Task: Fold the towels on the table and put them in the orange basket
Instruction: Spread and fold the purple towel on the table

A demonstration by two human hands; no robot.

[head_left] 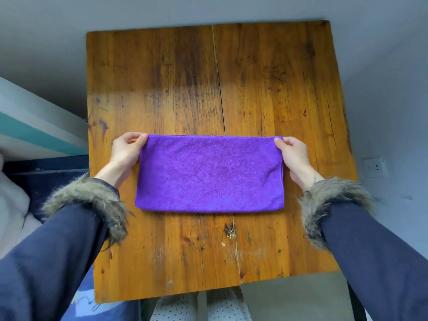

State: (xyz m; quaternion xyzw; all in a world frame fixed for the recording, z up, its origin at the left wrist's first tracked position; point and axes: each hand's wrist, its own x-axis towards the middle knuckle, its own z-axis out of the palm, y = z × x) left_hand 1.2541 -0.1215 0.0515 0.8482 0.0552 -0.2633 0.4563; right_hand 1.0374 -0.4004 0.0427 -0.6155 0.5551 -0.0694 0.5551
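A purple towel [209, 174], folded into a wide rectangle, lies flat in the middle of the wooden table [208, 77]. My left hand [126, 150] pinches the towel's far left corner. My right hand [294, 154] pinches its far right corner. Both corners sit at the towel's far edge, level with each other. No orange basket is in view.
The table has a crack running down its middle. A grey wall [382, 89] lies beyond and to the right, with a white socket [374, 167] on it. A striped white and teal surface [34, 126] sits at the left.
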